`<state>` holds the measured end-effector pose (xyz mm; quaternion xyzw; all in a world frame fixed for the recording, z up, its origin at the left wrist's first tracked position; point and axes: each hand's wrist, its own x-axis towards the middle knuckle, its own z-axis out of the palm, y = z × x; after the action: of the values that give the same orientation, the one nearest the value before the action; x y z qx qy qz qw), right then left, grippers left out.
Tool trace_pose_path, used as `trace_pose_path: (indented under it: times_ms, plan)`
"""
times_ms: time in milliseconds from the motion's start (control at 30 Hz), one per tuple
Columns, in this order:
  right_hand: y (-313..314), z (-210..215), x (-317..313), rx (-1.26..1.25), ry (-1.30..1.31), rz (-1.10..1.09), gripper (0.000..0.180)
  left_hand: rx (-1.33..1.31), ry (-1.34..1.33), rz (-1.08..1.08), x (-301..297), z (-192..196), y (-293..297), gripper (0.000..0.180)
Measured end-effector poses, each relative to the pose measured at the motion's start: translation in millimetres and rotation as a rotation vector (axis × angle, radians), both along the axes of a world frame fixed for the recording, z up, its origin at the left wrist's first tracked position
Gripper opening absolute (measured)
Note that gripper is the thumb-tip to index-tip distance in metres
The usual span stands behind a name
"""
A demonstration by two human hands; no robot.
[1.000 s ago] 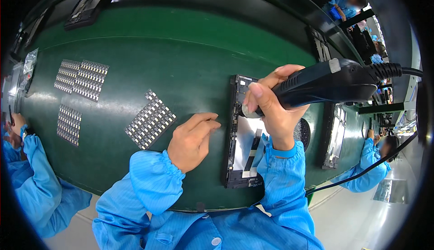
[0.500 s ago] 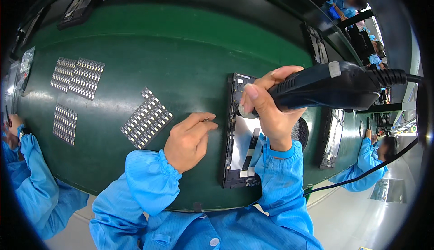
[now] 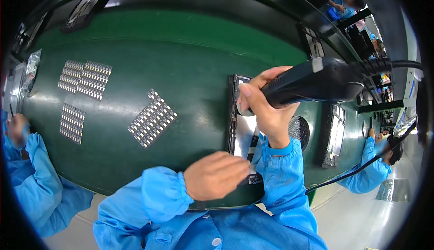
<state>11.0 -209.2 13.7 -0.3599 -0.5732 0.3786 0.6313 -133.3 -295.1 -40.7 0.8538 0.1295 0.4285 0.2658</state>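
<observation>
A black rectangular device frame point(image 3: 232, 130) with a silvery panel lies on the green table, partly under my hands. My right hand point(image 3: 266, 105) is closed round a black corded hand tool point(image 3: 312, 82) above the frame's upper part. The tool's pale rounded tip end is by my thumb and is partly hidden. My left hand point(image 3: 217, 175) is at the frame's lower end, its fingers drawn together and slightly blurred; what they pinch is too small to name. Left of the frame lies a dark sheet of small pale parts point(image 3: 153, 119).
More sheets of small parts point(image 3: 94, 80) lie farther left, near a clear plastic bag point(image 3: 31, 69). Right of my forearm are a round dark dish point(image 3: 298, 132) and another rectangular frame point(image 3: 333, 134). The tool's cable point(image 3: 357, 174) passes right. Co-workers sit on both sides.
My left hand has moved from the open table beside the frame, toward me and right, to the frame's lower end. My right hand and the tool have shifted slightly left.
</observation>
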Motion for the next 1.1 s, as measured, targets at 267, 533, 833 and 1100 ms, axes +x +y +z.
trace_pose_path:
  times_ms: [267, 533, 833, 1100]
  plan:
    - [1, 17, 24, 0.033, -0.09, -0.021, 0.041, 0.197, 0.258, 0.078, 26, -9, -26, 0.038]
    - [-55, 25, 66, -0.061, 0.062, 0.163, 0.052, 0.166, 0.454, 0.282, 19, -9, 114, 0.044]
    - [-99, 13, 103, 0.013, -0.005, 0.241, 0.047, 0.321, 0.63, 0.7, -27, -24, 294, 0.031]
    - [-111, -12, 115, 0.025, 0.143, 0.267, 0.055, 0.256, 0.651, 0.351, 188, 38, 211, 0.038]
